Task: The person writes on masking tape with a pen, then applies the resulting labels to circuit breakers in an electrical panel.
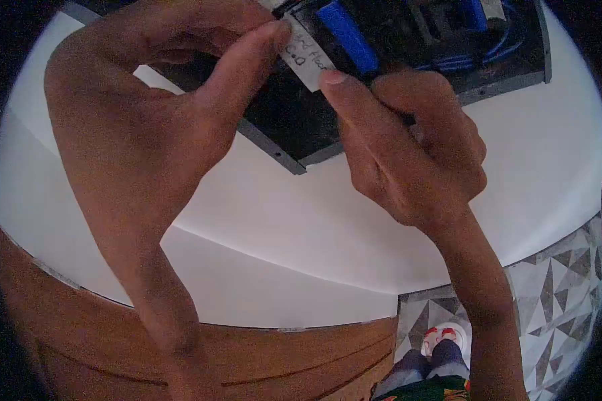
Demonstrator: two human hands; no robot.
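A white paper label (308,57) with handwriting, partly readable as "floor", is stretched between my two hands. My left hand (140,120) pinches its upper end between thumb and fingers. At the lower end, my right hand (408,137) grips the label's edge with the thumb on top and the other fingers curled in. Just behind the label lies an open black metal box (277,154). Inside it, a flat blue strip (349,37) sits beside the label, and thin blue cables (502,57) loop at the right. My left hand hides part of the box.
A white wall surface (287,240) surrounds the box. Brown wooden panelling (281,357) runs along the bottom. Patterned grey tiles (548,301) cover the floor at lower right, where my feet (441,334) stand on a round white support (463,341).
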